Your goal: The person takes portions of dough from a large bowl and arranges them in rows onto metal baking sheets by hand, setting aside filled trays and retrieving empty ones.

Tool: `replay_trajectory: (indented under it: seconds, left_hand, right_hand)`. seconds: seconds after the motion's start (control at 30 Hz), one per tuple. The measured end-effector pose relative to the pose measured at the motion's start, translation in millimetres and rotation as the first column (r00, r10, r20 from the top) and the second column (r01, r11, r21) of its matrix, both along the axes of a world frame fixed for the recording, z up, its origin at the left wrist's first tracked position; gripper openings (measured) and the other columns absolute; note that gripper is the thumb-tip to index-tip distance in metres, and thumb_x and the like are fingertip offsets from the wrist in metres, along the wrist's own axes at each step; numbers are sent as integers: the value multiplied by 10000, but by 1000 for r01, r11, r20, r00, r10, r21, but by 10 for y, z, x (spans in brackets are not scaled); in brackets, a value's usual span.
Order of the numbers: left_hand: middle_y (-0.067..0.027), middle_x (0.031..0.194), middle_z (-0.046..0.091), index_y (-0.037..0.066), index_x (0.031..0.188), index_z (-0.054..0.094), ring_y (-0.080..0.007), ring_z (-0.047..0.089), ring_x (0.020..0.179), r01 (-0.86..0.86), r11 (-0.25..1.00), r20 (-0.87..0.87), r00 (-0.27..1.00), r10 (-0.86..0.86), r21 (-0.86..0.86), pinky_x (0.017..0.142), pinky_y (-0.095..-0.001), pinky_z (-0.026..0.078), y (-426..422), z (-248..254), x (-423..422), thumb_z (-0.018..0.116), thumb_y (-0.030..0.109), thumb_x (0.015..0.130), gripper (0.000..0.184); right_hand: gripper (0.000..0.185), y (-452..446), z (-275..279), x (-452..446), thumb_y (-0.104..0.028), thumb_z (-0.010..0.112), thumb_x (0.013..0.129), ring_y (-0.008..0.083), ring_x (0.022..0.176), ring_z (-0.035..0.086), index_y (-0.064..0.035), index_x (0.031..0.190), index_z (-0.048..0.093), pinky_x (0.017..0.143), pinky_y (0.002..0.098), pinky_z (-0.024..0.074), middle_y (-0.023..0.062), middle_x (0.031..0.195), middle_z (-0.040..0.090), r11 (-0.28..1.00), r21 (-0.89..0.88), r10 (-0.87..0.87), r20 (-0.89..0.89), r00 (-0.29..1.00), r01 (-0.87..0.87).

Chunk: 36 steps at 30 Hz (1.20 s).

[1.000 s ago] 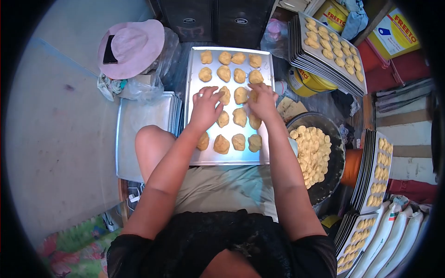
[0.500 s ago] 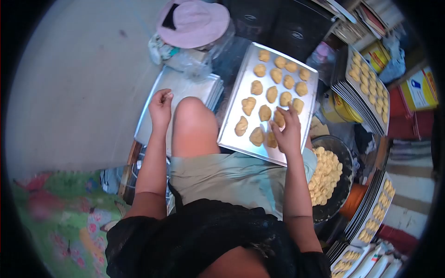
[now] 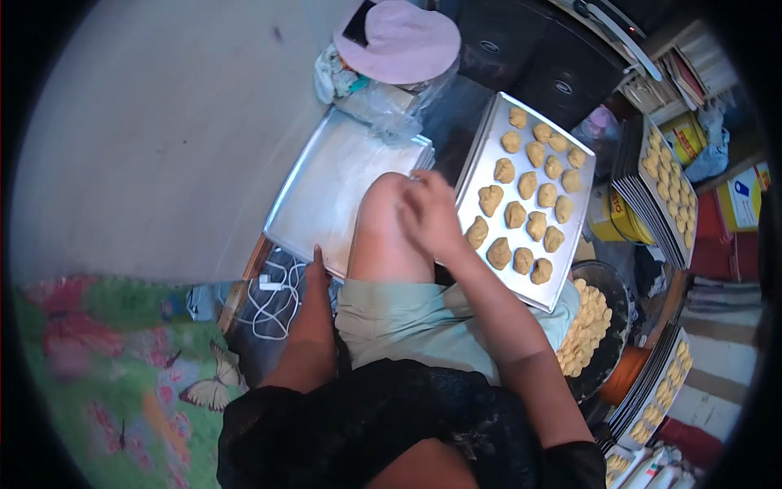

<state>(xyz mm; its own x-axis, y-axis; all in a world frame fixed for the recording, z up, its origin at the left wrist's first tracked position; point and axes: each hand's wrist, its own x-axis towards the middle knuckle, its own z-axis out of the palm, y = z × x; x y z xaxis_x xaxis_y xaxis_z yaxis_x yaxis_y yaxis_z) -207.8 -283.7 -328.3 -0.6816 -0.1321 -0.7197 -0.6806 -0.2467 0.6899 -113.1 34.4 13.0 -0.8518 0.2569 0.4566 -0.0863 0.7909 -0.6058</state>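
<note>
My left hand [image 3: 318, 262] is at the near edge of a bare metal baking tray [image 3: 326, 175], a digit up over the rim and the other fingers hidden. This tray lies on top of a stack to the left of my knee. Above the knee, my right hand [image 3: 430, 213] is slightly blurred, with its fingers apart and nothing visible in them. Its fingertips are close to the right edge of the tray stack. Beside it, resting by my lap, a second baking tray [image 3: 468, 191] carries rows of yellow-brown dough lumps [image 3: 515, 214].
A black basin [image 3: 621, 326] of small dough pieces stands at my right. Beyond it are stacked trays of dough pieces [image 3: 668, 183] and a yellow tub [image 3: 623, 220]. A pink hat [image 3: 407, 41] and plastic bags [image 3: 391, 114] lie ahead. White cables [image 3: 273, 301] run at left.
My right hand has left the dough on the filled tray and moved left over my knee. My left hand has come down to the bare tray's near edge. The view has shifted left.
</note>
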Motion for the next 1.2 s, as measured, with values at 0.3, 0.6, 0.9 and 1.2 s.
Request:
replay_trajectory:
  seconds: [0.3, 0.6, 0.9, 1.2]
  left_hand:
    - [-165, 988, 665, -42, 1064, 594, -317, 682, 888, -12, 998, -256, 967, -4, -60, 722, -445, 577, -577, -104, 119, 638, 495, 912, 560]
    - [-51, 683, 595, 115, 962, 619, -192, 539, 561, 177, 935, -60, 977, -205, -307, 470, -337, 443, -693, 921, -211, 670, 436, 917, 328]
    - [-133, 900, 628, -1, 1074, 597, -277, 614, 767, 137, 879, 100, 990, -102, -457, 685, -422, 487, -203, 635, 258, 589, 332, 954, 354]
    - [-160, 1307, 572, -19, 1350, 469, -315, 578, 1157, 114, 978, -257, 964, -66, 177, 1015, -485, 448, -209, 1199, 68, 588, 359, 970, 549]
  right_hand:
    - [301, 56, -174, 209, -104, 650, 792, 308, 1133, 541, -82, 1092, 655, 933, 426, 412, 122, 1204, 565, 993, -117, -23, 46, 999, 28]
    - [310, 370, -305, 505, -136, 668, 804, 317, 1151, 531, -101, 1113, 661, 942, 450, 410, 140, 1209, 554, 968, -213, -148, -57, 987, 133]
    - [282, 424, -279, 1014, -144, 670, 854, 329, 1169, 535, -112, 1135, 664, 972, 431, 404, 139, 1242, 553, 973, -181, -133, 65, 989, 143]
    - [281, 538, -274, 1073, -133, 683, 848, 332, 1119, 553, -122, 1128, 667, 939, 436, 429, 131, 1224, 556, 956, -227, -204, -54, 978, 187]
